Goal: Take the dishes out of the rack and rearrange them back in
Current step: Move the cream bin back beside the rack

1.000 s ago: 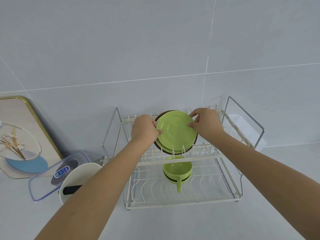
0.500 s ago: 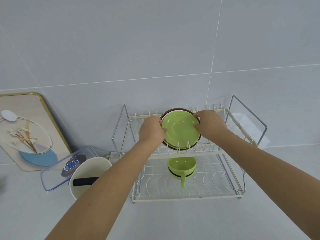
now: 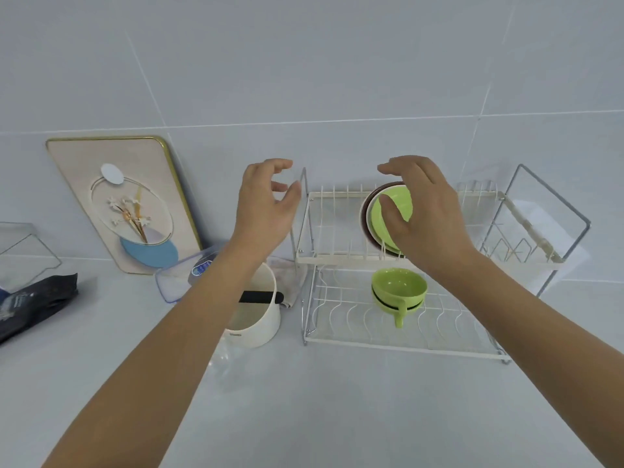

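Plates first: your round lime-green plastic plate (image 3: 394,211) stands on edge in the top tier of the white two-tier wire dish rack (image 3: 398,342), a brown plate (image 3: 364,211) right behind it. Your right hand (image 3: 422,214) hovers in front, fingers spread. Left hand (image 3: 265,206), at 9 o'clock, loosely curled, empty.

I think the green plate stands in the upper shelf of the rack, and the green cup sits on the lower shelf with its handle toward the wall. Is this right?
Not quite. The head view shows the green cup on the lower shelf with its handle pointing toward the camera, away from the wall. The green plate does stand in the upper shelf of the rack.
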